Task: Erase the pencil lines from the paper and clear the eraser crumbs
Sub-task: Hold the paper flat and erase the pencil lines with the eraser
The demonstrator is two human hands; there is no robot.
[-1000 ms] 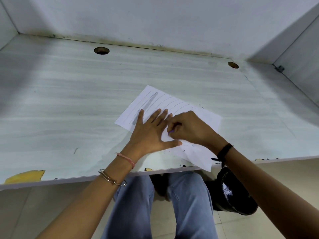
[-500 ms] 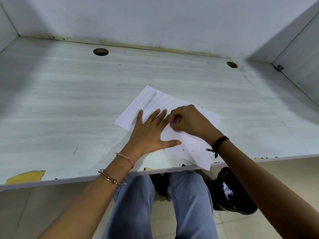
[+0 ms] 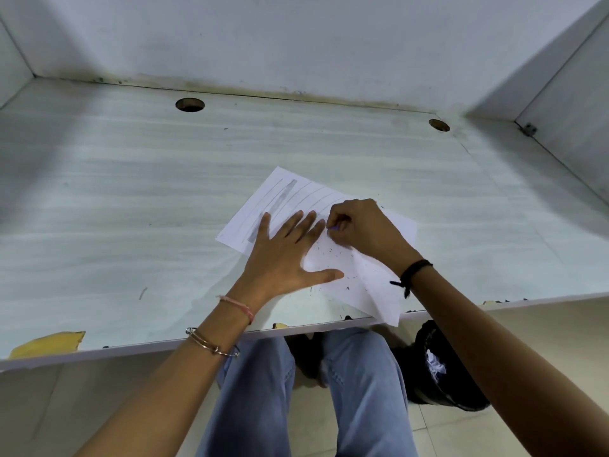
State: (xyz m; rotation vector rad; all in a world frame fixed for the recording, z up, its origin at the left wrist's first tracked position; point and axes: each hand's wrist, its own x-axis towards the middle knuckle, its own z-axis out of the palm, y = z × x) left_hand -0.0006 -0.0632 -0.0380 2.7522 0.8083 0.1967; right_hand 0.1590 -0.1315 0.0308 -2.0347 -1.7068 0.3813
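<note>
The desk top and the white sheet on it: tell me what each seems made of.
Pale grey-green desk top: probably laminate over board, matt, with printed grain; chips at the front edge show a yellowish core. White sheet: thin matt paper; it creases, and its corner overhangs the edge.

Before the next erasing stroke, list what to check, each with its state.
1. Left hand flat on the paper, pinning it: ok.
2. Right hand pinching the eraser: ok, only a purple tip shows.
3. Pencil lines erased: not ok, several plus a grey smear show on the far half.
4. Crumbs cleared: not ok, specks dot the paper and desk.
5. Paper fully on the desk: not ok, near corner overhangs the edge.
</note>
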